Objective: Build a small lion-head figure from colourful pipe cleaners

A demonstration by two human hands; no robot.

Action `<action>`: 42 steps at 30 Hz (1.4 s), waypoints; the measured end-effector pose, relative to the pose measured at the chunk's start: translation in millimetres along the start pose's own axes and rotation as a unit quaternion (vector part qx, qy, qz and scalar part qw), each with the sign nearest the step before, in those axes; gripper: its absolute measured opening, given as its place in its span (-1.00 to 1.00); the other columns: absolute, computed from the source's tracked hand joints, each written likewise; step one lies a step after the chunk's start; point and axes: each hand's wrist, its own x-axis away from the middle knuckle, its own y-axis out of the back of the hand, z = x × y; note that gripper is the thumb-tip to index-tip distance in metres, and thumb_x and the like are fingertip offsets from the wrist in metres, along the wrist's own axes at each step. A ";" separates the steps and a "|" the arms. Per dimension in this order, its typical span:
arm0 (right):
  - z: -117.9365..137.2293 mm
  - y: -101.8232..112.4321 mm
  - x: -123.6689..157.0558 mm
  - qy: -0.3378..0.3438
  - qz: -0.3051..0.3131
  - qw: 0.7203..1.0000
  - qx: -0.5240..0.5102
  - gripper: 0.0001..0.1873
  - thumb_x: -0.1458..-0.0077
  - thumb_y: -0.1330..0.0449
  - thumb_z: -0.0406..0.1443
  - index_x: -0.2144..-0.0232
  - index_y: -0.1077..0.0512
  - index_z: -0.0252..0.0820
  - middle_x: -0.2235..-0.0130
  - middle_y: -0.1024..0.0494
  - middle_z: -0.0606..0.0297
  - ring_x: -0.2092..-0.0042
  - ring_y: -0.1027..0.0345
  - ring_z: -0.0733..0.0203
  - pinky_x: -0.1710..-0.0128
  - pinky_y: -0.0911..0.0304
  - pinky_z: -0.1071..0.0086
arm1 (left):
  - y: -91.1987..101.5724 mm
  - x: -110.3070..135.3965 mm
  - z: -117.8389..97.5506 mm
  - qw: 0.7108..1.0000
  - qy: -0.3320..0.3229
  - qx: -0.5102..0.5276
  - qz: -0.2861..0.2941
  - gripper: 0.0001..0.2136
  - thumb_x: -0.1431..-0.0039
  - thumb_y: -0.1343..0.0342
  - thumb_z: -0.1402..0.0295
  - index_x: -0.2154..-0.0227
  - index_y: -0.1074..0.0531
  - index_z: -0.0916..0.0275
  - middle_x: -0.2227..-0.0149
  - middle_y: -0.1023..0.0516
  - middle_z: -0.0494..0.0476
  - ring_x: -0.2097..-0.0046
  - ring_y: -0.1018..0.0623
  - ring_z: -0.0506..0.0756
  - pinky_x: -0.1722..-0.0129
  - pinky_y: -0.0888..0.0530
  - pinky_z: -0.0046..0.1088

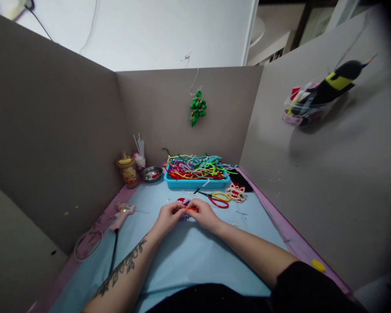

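Observation:
My left hand (170, 216) and my right hand (206, 213) meet over the middle of the blue table cover. Both have their fingers closed in a pinch on a small orange pipe cleaner piece (192, 209), mostly covered by the fingers. Just behind and beneath them lies a red and purple fuzzy piece (183, 201); the hands hide part of it, and I cannot tell whether it is joined to the orange one. Scissors (219, 199) with red and yellow handles lie beyond my right hand, beside a cream and red pipe cleaner figure (236, 192).
A blue tray (195, 184) heaped with colourful pipe cleaners stands at the back. A metal bowl (151, 174), a brown jar (128, 172) and a pink glue gun (122, 216) with its cord are on the left. Grey panels (156, 113) enclose the table; a green pipe cleaner ornament (198, 108) hangs behind.

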 end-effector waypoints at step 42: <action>1.5 0.4 3.4 -0.025 -0.012 1.000 -0.005 -0.83 -0.11 -0.07 -0.26 0.23 -0.38 -0.16 0.26 -0.49 0.26 0.23 -0.35 0.20 0.25 -0.22 0.37 | 1.9 -3.2 6.2 0.995 -0.025 -0.035 -0.090 -0.83 -0.02 -0.11 0.28 0.40 -0.45 0.29 0.43 -0.54 0.09 0.37 -0.50 0.05 0.34 -0.41 -0.48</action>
